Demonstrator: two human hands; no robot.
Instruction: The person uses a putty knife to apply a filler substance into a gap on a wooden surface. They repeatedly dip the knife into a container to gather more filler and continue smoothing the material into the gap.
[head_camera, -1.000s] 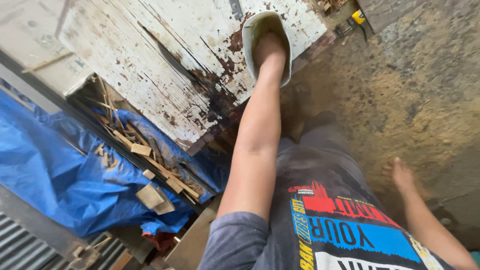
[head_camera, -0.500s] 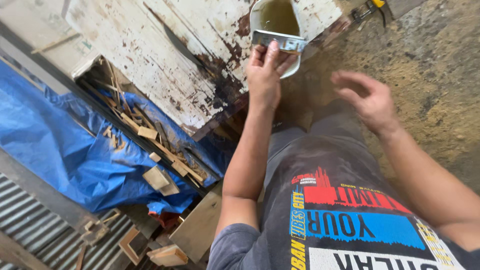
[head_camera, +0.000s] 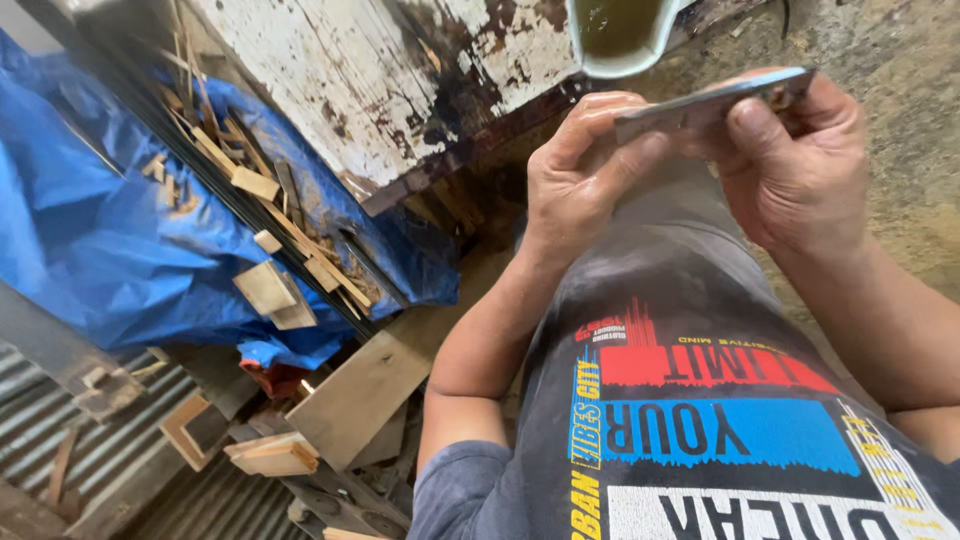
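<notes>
Flat grey metal blade (head_camera: 712, 103), edge-on, between hands

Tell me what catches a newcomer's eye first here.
Both hands, left hand and right hand, grip a flat metal blade at upper right. Just above sits a white container of murky liquid on a stained white board. Wood scraps lie on the blue tarp at left.

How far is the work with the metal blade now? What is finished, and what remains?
Done, it seems: the flat metal blade is out of the white container of murky liquid. In hand: the left hand and right hand both grip the blade, held edge-on above the lap. Left: I cannot tell; the blade's edge is too small to judge, and the wood offcuts on the blue tarp lie untouched.
</notes>
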